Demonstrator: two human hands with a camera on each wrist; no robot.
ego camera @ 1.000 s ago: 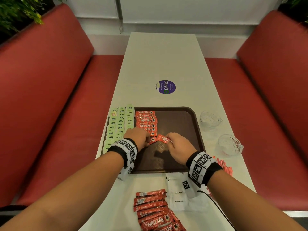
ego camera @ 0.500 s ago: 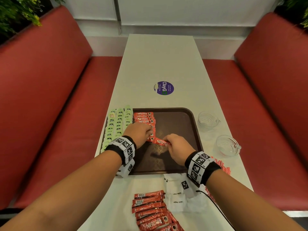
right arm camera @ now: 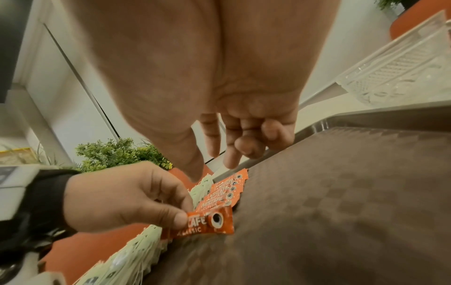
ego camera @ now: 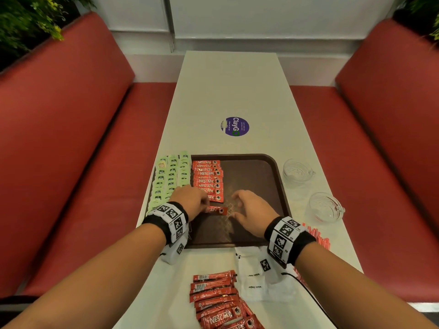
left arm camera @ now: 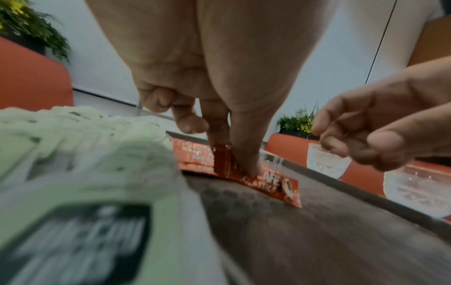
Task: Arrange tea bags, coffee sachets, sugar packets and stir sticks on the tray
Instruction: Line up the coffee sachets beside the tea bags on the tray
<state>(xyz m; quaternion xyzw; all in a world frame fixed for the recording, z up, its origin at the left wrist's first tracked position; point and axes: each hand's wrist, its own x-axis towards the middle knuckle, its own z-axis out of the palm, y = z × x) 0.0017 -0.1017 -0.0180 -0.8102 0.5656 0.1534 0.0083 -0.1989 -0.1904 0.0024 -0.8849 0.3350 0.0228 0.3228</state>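
I see the left hand [ego camera: 190, 200] pinch a red coffee sachet [ego camera: 215, 209] low over the brown plastic tray [ego camera: 256, 176]. The right hand [ego camera: 253, 210], loose and empty, has let it go, I think.

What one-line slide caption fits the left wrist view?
Left hand pinches a red coffee sachet onto the brown tray beside green tea bags; right hand hovers empty.

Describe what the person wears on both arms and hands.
Both forearms are bare, with no sleeves. The left hand and right hand wear no gloves. Each wrist carries a black wristband wrapped with white panels printed with square black-and-white markers. A thin black cable trails from the right wrist's band.
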